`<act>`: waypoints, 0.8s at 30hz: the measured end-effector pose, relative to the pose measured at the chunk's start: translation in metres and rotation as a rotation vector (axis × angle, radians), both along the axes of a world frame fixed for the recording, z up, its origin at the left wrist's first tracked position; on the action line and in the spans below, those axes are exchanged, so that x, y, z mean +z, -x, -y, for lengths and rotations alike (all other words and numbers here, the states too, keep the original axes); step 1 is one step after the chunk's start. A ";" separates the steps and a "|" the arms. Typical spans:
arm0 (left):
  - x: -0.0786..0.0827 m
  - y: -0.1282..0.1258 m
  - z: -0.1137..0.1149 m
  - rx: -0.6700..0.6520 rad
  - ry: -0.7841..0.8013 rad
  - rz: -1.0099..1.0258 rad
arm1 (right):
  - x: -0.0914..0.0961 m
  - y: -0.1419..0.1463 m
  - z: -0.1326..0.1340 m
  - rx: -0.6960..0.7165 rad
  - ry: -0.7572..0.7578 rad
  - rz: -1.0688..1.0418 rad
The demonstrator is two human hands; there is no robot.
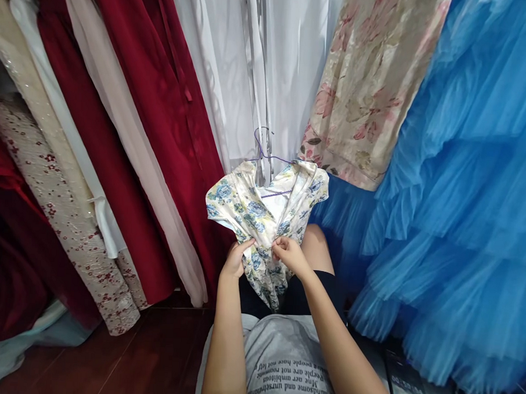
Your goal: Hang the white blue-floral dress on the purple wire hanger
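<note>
A cream floral dress (256,208) with blue roses, short sleeves and a V-shaped neckline hangs on a thin purple wire hanger (260,153) in front of me. Its lower part rests over my lap. My left hand (237,258) grips the dress at the left of the waist, thumb on top and the other fingers hidden behind the cloth. My right hand (289,253) pinches the fabric near the centre of the waist, just below the neckline. Both hands are close together on the same garment.
Dark red gowns (149,99) and a floral-dotted gown (70,223) hang at left. White drapes (290,59) hang behind the hanger. To the right are a beige floral garment (363,108) and a ruffled blue tulle gown (467,200). Dark red tiles (151,355) form the floor.
</note>
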State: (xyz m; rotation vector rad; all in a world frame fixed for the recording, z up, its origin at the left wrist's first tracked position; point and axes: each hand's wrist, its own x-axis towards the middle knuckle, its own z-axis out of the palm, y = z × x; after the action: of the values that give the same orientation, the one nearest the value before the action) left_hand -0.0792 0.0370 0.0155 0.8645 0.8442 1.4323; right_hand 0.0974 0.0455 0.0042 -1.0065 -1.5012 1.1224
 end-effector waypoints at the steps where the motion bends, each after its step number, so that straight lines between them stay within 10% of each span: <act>1: -0.001 0.001 -0.002 -0.002 -0.003 0.011 | 0.001 -0.002 0.002 0.000 -0.001 -0.008; 4: -0.008 0.005 -0.012 0.138 -0.033 -0.021 | 0.007 -0.008 0.006 -0.052 0.041 -0.011; 10: -0.013 0.011 -0.012 0.905 -0.339 -0.390 | 0.018 -0.011 0.013 -0.138 0.070 0.049; 17: 0.018 -0.022 0.018 0.081 -0.693 -0.842 | 0.021 -0.010 0.020 -0.151 -0.009 0.101; 24: 0.006 -0.042 0.015 0.115 -0.738 -0.888 | 0.031 -0.020 0.025 -0.048 -0.040 0.102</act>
State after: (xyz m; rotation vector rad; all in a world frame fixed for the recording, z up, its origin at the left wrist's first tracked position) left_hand -0.0372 0.0222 0.0217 2.1361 1.0103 1.4629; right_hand 0.1173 0.0205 0.0353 -1.0807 -1.5663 1.0159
